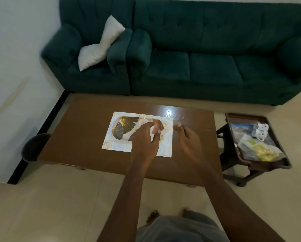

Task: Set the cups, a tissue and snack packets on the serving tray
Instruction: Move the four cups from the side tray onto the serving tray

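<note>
Brown wooden table (86,123) beneath both hands, glossy, with a spot of glare just beyond the right hand (187,138). Directly under the left hand (144,142), a pale placemat (114,142) printed with gold and dark fan-shaped leaves. Left hand palm down over the mat's right half, fingers curled inward, thumb tucked toward them. Something pinkish between thumb and fingers, too blurred to name. Pinching or merely bent: cannot tell. Right hand just to the right of the left, apart from it, over bare wood past the mat's right edge, fingers loosely curled, nothing in its grasp.

Well off to the right of the right hand, past the table's end: dark brown serving tray (233,117) atop a dark stool (222,132). On the tray, two white cups (259,131) lying on their sides, touching each other, toward the far end. Beneath and beside them, a clear snack packet (240,127) with a blue zip strip. Nearer the person, a second clear packet (259,151) full of yellow snacks.

Far beyond both hands, a dark green sofa (216,58) and matching armchair (86,67), white cushion (100,44) slumped on the armchair seat. Left of the left hand, at the table's corner, a dark round object (35,147), unclear. Below the forearms, cream tiled floor (41,206), grey shorts (177,229), bare toes (152,216).
</note>
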